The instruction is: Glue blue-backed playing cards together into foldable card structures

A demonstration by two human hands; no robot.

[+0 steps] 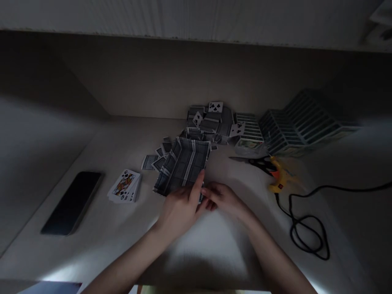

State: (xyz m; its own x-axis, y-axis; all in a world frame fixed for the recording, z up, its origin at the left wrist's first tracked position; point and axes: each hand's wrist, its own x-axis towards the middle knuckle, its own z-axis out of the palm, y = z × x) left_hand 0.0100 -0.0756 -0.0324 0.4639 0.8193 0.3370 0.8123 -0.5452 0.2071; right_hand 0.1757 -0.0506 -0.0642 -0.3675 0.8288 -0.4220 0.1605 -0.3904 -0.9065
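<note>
Pinching a plaid tray [186,163] at one corner, left hand [180,206] beside right hand [225,198], cards [124,186] nearby

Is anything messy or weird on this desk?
Yes, a bit messy! Patterned pieces lie jumbled beside the checkered tray, playing cards sit crooked at the back, and the black cord is looped untidily instead of neatly coiled. I can't see any spill.
</note>
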